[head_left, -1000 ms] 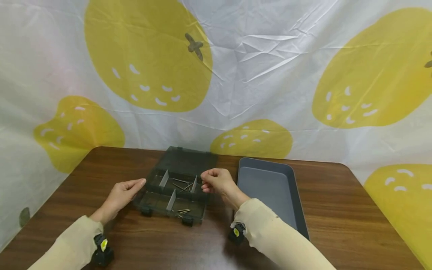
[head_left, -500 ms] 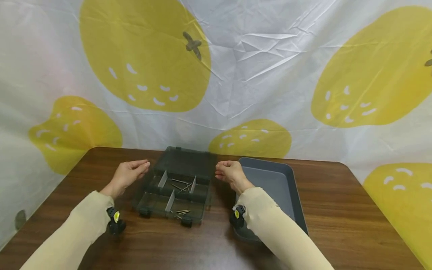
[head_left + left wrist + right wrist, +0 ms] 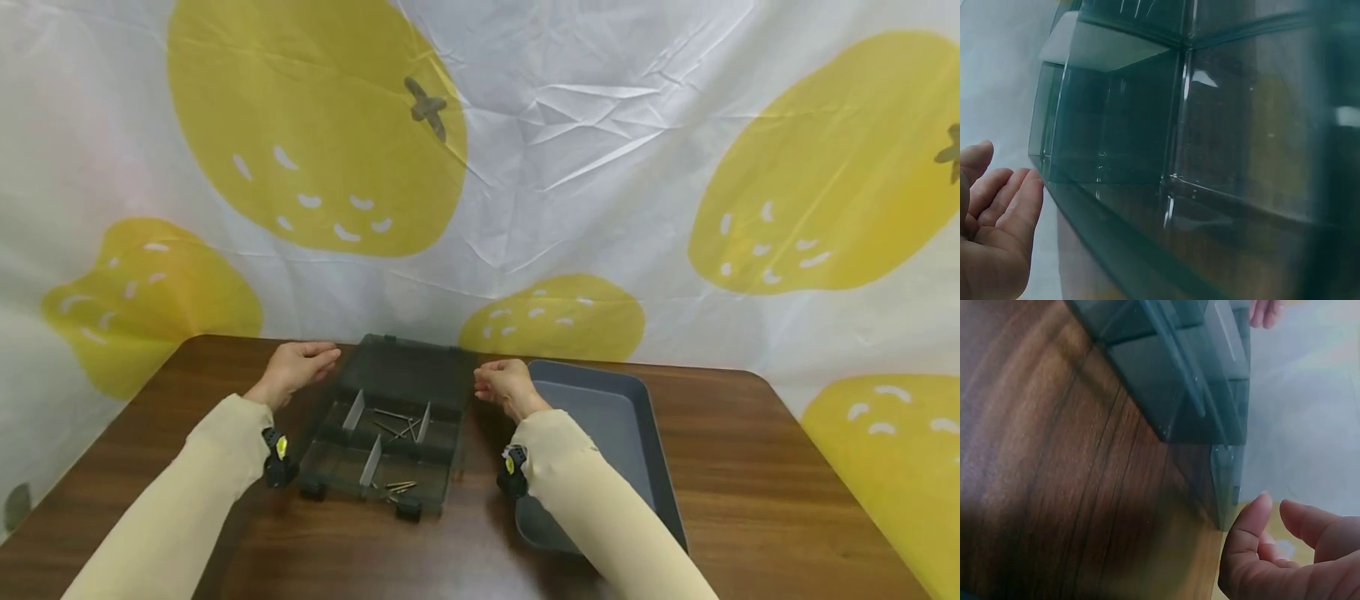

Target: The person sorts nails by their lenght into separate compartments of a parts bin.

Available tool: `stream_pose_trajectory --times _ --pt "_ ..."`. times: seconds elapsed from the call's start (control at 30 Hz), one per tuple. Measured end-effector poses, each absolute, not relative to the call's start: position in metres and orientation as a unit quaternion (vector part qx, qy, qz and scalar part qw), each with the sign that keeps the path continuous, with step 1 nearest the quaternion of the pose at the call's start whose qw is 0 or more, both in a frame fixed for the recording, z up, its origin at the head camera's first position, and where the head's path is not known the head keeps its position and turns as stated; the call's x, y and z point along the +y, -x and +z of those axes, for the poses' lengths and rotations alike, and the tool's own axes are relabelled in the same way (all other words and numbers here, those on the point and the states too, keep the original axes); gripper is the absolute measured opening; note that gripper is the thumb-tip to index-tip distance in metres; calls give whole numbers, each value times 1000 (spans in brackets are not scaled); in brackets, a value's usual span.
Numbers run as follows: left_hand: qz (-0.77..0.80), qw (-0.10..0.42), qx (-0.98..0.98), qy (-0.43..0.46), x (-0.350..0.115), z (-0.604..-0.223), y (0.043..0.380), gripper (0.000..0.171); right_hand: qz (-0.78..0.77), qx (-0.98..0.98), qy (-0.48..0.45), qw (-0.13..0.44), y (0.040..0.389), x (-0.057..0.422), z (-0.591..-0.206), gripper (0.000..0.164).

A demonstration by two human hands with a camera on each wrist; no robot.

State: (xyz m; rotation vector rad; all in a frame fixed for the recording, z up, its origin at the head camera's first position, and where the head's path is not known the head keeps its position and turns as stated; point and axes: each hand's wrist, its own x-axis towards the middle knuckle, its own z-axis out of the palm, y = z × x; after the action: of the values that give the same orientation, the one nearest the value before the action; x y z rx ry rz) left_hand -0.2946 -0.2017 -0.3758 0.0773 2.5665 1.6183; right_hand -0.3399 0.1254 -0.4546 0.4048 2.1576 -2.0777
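A dark translucent divided organizer box (image 3: 345, 460) lies with its lid (image 3: 408, 367) tipped back behind it. Long thin metal nails or screws (image 3: 397, 427) sit in its rear middle compartment, and small brass-coloured pieces (image 3: 401, 485) in the front right one. My left hand (image 3: 294, 371) hovers by the lid's left side, fingers loosely extended; in the left wrist view its fingertips come right up to the box's edge. At the lid's right side is my right hand (image 3: 512, 387). Its fingers bend loosely, and the right wrist view shows a gap between thumb and index finger with nothing there.
Right of the box stands a grey rectangular tray (image 3: 600, 417), partly covered by my right forearm. Both rest on a brown wooden table (image 3: 750, 483). A white curtain (image 3: 525, 208) with yellow fruit shapes hangs behind the table's far edge.
My right hand has drawn back from over the box's rear compartments to the lid's right side. My left hand has moved up along the left side toward the lid.
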Motion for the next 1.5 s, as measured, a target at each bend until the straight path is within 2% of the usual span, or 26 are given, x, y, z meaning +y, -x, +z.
stream_pose_trajectory --times 0.07,0.17,0.27,0.47,0.57,0.63,0.83,0.93,1.0,1.2,1.27,1.33,1.5 --pt "535 54 843 -26 -199 -377 298 44 -684 714 -135 64 382 141 -505 16" --pt "536 63 842 -29 -194 -377 302 45 -674 723 -135 67 392 148 -519 22" --pt "523 83 848 -37 -192 -375 303 45 -666 732 -125 70 380 147 -509 19" --pt "494 132 857 -65 -192 -371 304 47 -639 752 -151 63 339 129 -463 16" --pt "495 153 852 -74 -192 -371 305 46 -650 746 -130 61 341 132 -469 14" --pt "499 165 848 -73 -192 -371 306 44 -651 746 -126 65 363 140 -496 15" --pt "503 184 841 -70 -187 -373 309 44 -658 738 -130 81 466 176 -626 27" --pt "499 182 845 -66 -184 -376 310 45 -671 727 -117 88 481 186 -649 36" --pt "502 175 845 -53 -182 -376 310 44 -671 726 -119 91 473 185 -639 37" --pt "505 147 850 -30 -181 -377 310 40 -661 734 -133 79 400 157 -542 24" --pt "512 137 847 -29 -181 -377 310 40 -664 732 -133 71 391 153 -527 23" --pt "521 129 843 -31 -181 -377 310 40 -671 726 -133 68 399 155 -532 21" --pt "538 117 834 -33 -182 -375 309 42 -712 696 -86 42 439 169 -578 26"
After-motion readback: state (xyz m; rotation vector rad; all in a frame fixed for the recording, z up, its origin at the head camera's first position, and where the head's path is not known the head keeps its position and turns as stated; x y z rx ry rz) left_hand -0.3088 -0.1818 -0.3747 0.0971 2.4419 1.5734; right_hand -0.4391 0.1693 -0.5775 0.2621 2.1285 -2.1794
